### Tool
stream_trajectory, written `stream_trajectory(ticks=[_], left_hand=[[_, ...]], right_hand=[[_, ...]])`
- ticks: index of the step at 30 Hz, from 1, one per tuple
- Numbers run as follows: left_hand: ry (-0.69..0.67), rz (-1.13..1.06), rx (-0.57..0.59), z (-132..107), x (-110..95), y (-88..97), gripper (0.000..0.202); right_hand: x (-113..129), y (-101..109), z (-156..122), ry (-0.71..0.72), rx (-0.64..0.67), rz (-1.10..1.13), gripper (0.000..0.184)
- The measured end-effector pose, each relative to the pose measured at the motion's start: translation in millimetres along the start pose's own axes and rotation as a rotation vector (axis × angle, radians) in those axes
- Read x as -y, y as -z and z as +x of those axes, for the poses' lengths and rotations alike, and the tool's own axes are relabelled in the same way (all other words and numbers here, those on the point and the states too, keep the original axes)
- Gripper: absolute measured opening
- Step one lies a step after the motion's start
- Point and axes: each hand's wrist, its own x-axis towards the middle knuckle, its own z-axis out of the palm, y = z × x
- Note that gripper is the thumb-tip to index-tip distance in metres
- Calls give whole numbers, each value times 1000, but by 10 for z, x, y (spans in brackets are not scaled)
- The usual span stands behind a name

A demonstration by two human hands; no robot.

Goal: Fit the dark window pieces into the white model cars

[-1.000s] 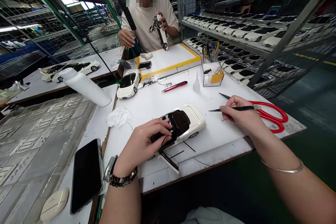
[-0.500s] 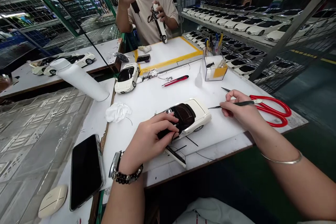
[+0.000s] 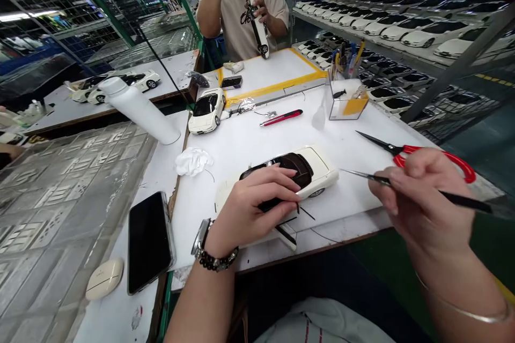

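Note:
A white model car (image 3: 322, 163) with a dark open cabin lies on the white work board (image 3: 257, 142), its near door (image 3: 286, 237) swung out toward me. My left hand (image 3: 261, 201) rests over the car's side, thumb and fingers pinched at a thin dark strip (image 3: 298, 207) by the door opening. Part of the cabin and the front is hidden under this hand. Raised to the right of the car, my right hand (image 3: 426, 193) grips dark tweezers (image 3: 454, 201) whose tip points at the car's rear without touching it. Red-handled scissors (image 3: 396, 151) lie behind that hand.
A second white model car (image 3: 207, 111), a crumpled tissue (image 3: 193, 162), a red pen (image 3: 281, 118) and a clear tool box (image 3: 348, 101) stand around. Left are a phone (image 3: 149, 244) and white bottle (image 3: 139, 110). Across sits a co-worker (image 3: 245, 10) holding another model car.
My right hand has lifted the tweezers up and away from the board. My left hand stays at the car. The view has shifted, and the co-worker's dark tool is out of sight.

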Motion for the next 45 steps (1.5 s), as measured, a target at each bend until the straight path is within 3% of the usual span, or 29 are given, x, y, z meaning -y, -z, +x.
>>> stream_trajectory(ticks=[6,11,28,37,45], left_hand=[[-44,-37,-128,3,-12,8,8],[-55,-67,-158,-1,-12,4,9],[-65,-53,-132,9,-19,11,7],[-32,-117,-117,2,-5,9,7],[-52,-119,-107,7,0,10,4]], right_hand=[[92,-445,-438,69,93,150,17],[12,-583,-592,70,121,171,20],[-79,-632,-594,95,146,148,20],[-28,-522,-551,248,134,3,26],[-23,-457,-508,307,322,-93,30]])
